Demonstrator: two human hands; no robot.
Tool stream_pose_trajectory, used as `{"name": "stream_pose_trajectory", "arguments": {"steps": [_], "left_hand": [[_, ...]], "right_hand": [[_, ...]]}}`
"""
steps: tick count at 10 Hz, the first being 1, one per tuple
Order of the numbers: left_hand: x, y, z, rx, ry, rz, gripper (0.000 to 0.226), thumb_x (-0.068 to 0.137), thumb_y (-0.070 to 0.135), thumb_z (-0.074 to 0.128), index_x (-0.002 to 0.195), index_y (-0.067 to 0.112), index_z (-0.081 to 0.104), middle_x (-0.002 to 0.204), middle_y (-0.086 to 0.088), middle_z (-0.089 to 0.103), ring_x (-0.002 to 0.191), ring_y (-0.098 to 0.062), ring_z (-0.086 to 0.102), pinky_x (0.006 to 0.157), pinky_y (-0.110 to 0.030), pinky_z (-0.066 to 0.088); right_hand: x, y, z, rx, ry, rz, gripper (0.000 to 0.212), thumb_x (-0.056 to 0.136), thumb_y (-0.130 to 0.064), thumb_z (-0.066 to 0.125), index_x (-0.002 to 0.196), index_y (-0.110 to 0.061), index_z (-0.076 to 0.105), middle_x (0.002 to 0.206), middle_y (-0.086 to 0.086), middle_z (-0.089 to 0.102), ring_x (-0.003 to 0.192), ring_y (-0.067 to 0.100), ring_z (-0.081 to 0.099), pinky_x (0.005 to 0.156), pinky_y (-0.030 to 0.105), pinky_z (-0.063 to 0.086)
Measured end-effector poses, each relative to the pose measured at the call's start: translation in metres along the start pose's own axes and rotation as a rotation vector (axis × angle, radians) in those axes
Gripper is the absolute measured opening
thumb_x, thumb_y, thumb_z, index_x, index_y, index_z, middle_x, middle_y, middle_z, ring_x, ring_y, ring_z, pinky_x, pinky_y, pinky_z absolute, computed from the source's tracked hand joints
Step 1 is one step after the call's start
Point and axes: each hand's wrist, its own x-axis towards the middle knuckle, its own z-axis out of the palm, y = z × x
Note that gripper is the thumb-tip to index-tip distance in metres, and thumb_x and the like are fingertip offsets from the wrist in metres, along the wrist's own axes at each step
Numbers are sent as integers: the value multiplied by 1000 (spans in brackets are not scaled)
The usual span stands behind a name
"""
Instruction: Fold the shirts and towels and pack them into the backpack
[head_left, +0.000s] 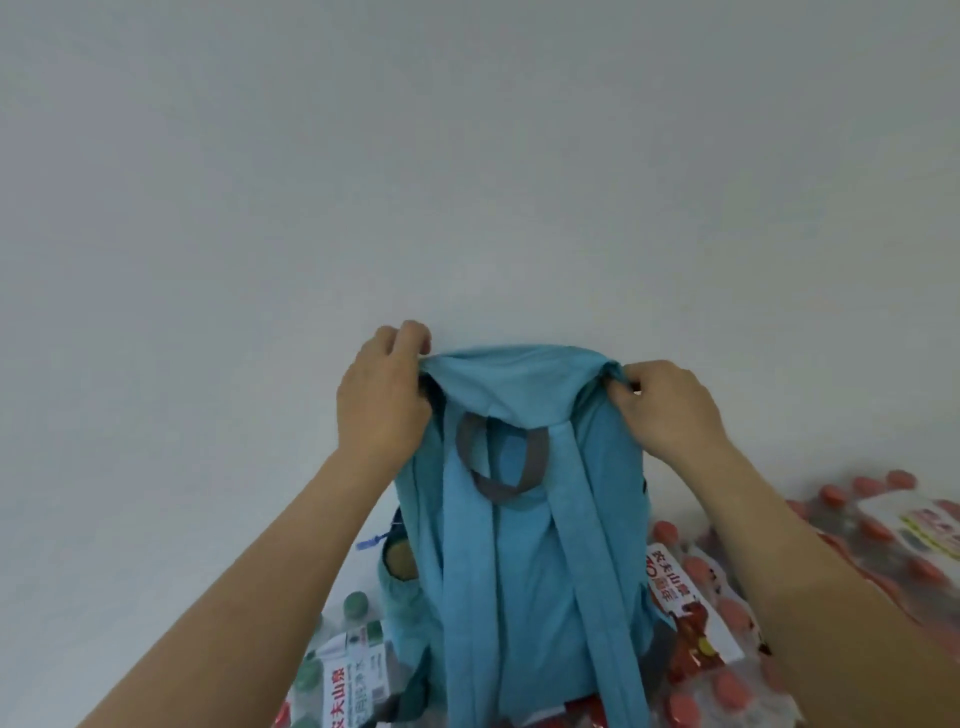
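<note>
We hold the blue backpack (519, 545) upright against a white wall (467, 156), left hand (382, 400) and right hand (670, 410) each pinching a top corner. Shrink-wrapped bottles (717, 613) crowd below.

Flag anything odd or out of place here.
The backpack, pinched at its top corners by the left hand and right hand, is held upright over shrink-wrapped bottle packs, an uneven, odd packing surface.

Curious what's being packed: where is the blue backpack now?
In the head view the blue backpack stands low and centre, straps toward the camera, its top corners pinched by the left hand and right hand, with bottle packs around its base.
</note>
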Motion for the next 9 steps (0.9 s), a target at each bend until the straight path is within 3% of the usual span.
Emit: {"name": "stream_pose_trajectory", "arguments": {"steps": [1,2,3,4,5,6,7,8,9], "left_hand": [[-33,-6,34,283,-74,388,49,69,5,48,114,23,54,114,-8,56,104,-27,47,81,-41,35],[-50,-10,41,261,-385,388,60,75,20,27,129,32,49,135,-4,52,123,-24,48,100,-44,29],[-52,-3,33,100,-618,207,70,77,50,8,144,42,28,156,7,23,143,-12,20,115,-40,10],[-69,10,38,141,-661,131,74,79,73,-7,147,47,8,159,9,9,146,-8,4,117,-42,2],[-80,14,54,299,-724,153,78,77,74,-12,147,45,7,160,5,7,147,-12,5,116,-48,3],[-69,16,58,356,-803,115,68,84,69,3,146,44,13,160,5,10,146,-13,9,116,-52,5],[-65,24,52,254,-766,66,54,90,61,29,142,44,27,157,7,19,144,-13,14,116,-51,6],[-64,34,37,58,-570,31,59,75,59,29,130,42,46,150,10,34,139,-12,25,116,-46,17],[-66,42,30,-75,-390,53,48,78,43,40,122,35,55,144,8,42,134,-13,34,113,-41,25]], "right_hand": [[4,11,8,52,-43,-23,27,94,-28,47,117,-23,60,111,9,66,96,30,59,77,37,48],[-3,13,8,83,-61,-180,57,95,-22,45,147,-36,26,149,6,35,130,27,40,101,42,39],[-21,3,13,-92,-78,-392,58,91,-38,29,147,-45,15,160,-5,9,145,18,11,112,47,21],[-27,6,30,-201,-160,-432,64,85,-52,11,148,-42,18,160,-6,5,147,14,6,115,43,12],[-22,18,49,-329,-219,-441,65,86,-53,5,149,-40,17,160,-6,11,146,11,9,115,49,1],[-20,20,52,-320,-251,-459,67,84,-55,5,149,-41,13,160,-7,10,146,9,7,114,52,-3],[-22,22,40,-229,-226,-489,67,83,-58,10,148,-43,10,160,-10,6,146,7,0,116,48,-3],[-27,24,21,-2,-183,-467,62,88,-55,23,148,-46,11,159,-14,8,146,4,-3,117,40,-2],[-31,26,1,331,-96,-370,54,95,-39,40,146,-44,22,157,-12,20,144,2,9,119,35,9]]}}
